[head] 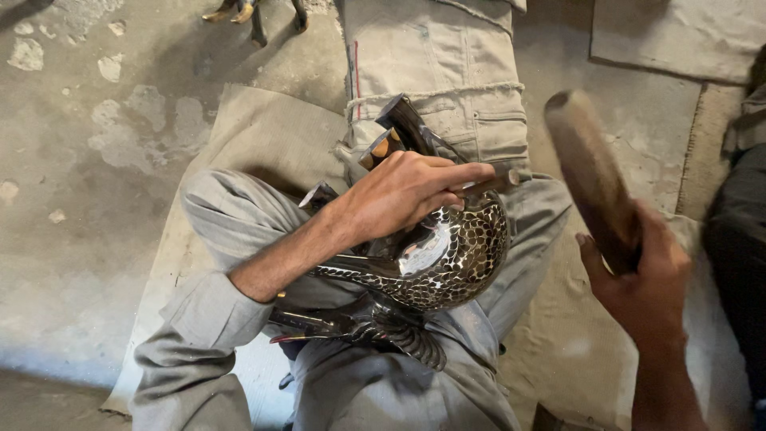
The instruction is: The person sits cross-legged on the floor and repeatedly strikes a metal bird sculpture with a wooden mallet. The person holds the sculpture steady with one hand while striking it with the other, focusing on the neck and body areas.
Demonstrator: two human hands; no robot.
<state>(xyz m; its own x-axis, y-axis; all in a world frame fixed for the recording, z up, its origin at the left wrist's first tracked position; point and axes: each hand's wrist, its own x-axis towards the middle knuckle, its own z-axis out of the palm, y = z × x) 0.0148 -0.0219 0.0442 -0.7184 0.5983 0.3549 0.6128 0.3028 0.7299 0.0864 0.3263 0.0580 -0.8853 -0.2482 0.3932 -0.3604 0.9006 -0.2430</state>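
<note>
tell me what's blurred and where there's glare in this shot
Head view: the brown wooden mallet in the right hand is smeared by motion blur; the dark hammered metal bird figure under the left hand stays sharp, with bright glare on its polished body.

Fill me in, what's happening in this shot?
A person sits on sacking on a concrete floor with a shiny, scale-patterned metal figure resting in their lap. The left hand presses a thin punch against the figure's rounded body. The right hand grips a wooden mallet, raised and apart from the punch. The mallet looks blurred, so it is mid-swing.
</note>
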